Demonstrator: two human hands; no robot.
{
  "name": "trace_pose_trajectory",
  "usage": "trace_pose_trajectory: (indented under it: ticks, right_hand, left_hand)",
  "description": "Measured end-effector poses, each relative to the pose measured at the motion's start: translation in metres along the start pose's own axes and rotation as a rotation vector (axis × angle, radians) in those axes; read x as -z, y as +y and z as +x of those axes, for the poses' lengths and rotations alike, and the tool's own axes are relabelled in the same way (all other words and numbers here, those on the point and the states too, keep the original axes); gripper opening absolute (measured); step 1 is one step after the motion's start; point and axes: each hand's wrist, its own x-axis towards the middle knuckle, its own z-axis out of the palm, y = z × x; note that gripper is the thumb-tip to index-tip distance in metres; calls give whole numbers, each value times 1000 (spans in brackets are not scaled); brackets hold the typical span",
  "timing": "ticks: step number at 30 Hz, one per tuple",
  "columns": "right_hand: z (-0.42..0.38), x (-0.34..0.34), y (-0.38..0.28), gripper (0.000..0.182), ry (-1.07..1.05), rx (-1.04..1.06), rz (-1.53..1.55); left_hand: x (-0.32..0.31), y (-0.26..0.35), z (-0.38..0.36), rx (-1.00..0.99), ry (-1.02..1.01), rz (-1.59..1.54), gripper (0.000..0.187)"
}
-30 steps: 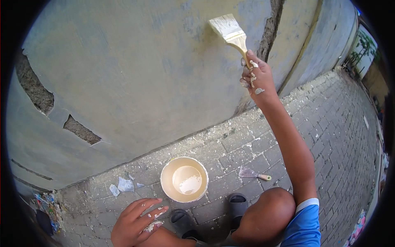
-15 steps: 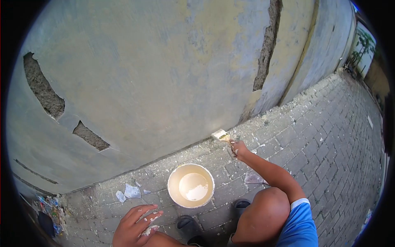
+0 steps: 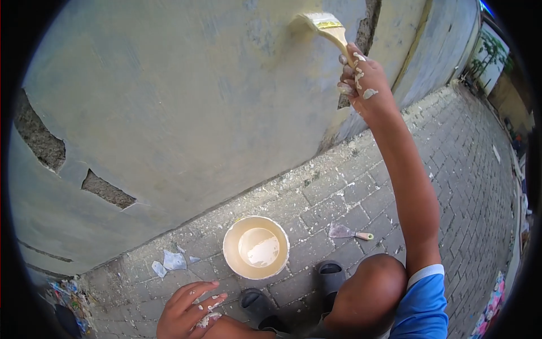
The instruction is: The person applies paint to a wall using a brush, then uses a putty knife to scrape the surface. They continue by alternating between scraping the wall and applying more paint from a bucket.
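Note:
My right hand, spotted with pale paint, is closed around the handle of a flat paintbrush. The bristles press against the upper part of the wall, whose surface is blotchy grey and yellow. By my left knee rests my left hand, fingers stretched and apart, holding nothing, with paint on the fingertips. A round bucket with cream paint in the bottom stands on the paving in front of my feet. To its right a putty knife lies flat.
Broken plaster flakes lie left of the bucket. Stone pavers run along the wall base, speckled with paint chips. Rough holes break the wall's plaster. Litter is heaped at the lower left. My dark sandals are close behind the bucket.
My right hand has carried the paintbrush from the wall's base up to its higher part, arm now stretched out. The putty knife's handle has come into view. My left hand stays by the knee.

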Motion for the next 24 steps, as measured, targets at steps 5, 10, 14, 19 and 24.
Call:
trace_pose_trajectory:
  ticks: [5, 10, 14, 19, 24]
  right_hand:
    - [-5, 74, 150, 38, 106, -184, 19]
    - [-63, 148, 290, 44, 185, -502, -232]
    - [-89, 178, 369, 46, 180, -653, -698]
    - [-43, 114, 233, 26, 226, -537, -79]
    - [-8, 62, 89, 30, 88, -268, 92]
  left_hand:
    - [1, -2, -5, 64, 14, 12, 34]
    - [-1, 2, -11, 104, 4, 35, 36]
    - [-3, -5, -15, 218, 39, 15, 39]
    - [-1, -2, -11, 168, 6, 25, 38]
    - [-5, -12, 5, 161, -5, -13, 34]
